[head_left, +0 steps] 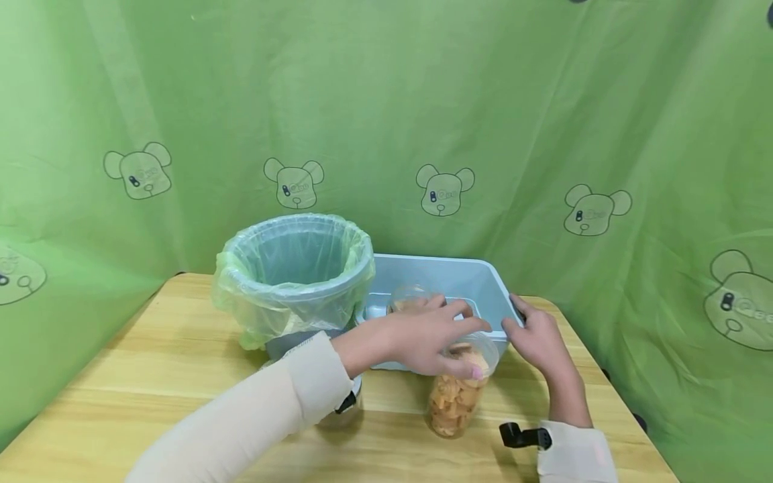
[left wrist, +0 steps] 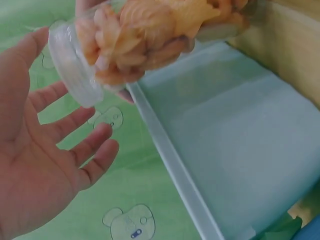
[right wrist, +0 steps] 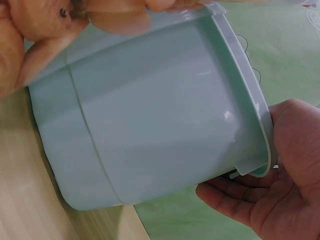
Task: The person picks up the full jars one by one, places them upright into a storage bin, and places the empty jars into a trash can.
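My left hand (head_left: 431, 335) is over the lid of a clear plastic jar (head_left: 455, 396) filled with orange-brown snack pieces. In the left wrist view its fingers spread beside the clear lid (left wrist: 75, 65), loosely extended rather than curled round it. My right hand (head_left: 537, 335) grips the right end rim of a light blue plastic bin (right wrist: 150, 115), fingers hooked under the rim in the right wrist view. The jar stands on the table in front of the bin. Inside the bin is another clear round container (head_left: 410, 293), partly hidden behind my left hand.
A bucket (head_left: 302, 292) lined with a thin green plastic bag stands left of the bin, overlapping it. Below my left forearm a clear container (head_left: 344, 416) is partly hidden. A green curtain (head_left: 386, 100) with bear heads hangs behind the wooden table (head_left: 151, 376).
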`<state>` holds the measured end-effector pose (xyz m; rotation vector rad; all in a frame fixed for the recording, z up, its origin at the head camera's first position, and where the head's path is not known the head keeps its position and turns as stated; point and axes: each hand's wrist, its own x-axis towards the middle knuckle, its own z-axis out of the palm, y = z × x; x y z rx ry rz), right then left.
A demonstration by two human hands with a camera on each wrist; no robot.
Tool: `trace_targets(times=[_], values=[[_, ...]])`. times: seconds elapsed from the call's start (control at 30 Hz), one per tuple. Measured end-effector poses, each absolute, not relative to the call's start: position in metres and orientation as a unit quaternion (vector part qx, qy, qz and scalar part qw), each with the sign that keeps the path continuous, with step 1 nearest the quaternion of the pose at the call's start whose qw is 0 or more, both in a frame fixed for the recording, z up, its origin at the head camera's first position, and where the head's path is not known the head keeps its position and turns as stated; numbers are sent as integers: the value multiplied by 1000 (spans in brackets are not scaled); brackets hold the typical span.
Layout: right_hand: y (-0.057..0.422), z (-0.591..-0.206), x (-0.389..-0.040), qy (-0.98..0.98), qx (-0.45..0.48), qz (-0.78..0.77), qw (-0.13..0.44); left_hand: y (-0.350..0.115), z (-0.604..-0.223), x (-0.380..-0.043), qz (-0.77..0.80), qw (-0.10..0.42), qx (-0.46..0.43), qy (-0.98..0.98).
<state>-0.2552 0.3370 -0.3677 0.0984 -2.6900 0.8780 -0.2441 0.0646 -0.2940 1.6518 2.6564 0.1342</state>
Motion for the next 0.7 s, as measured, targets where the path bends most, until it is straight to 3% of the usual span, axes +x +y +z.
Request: trace_targets(times=[0.7], values=[[337,-368,-254,-938,33,308,152,75,-311,-226,-22,-118,579,807]])
